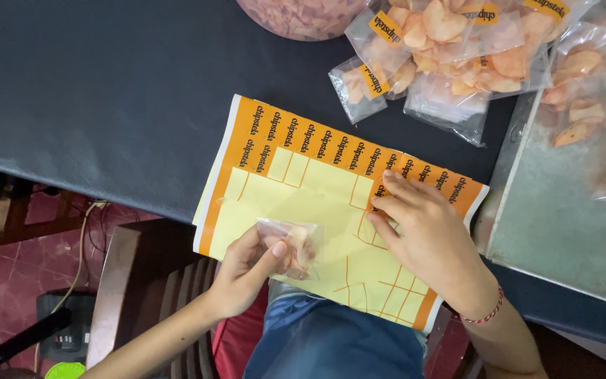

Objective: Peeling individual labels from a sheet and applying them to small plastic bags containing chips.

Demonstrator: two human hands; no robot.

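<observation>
The left hand (247, 270) pinches a small clear bag (293, 247) of pale orange chips between thumb and fingers, holding it over the lower part of an orange and yellow sticker sheet (317, 189) that lies at the near edge of the dark table (106, 91). The right hand (419, 228) rests flat and unclenched on the sheet, its fingertips (387, 184) at an orange label near the top edge. Beyond the sheet lies a heap of filled, labelled chip bags (450, 42), more sit on a metal tray (555, 231) at the right, and a large bag of loose chips (303, 15) shows at the top edge.
</observation>
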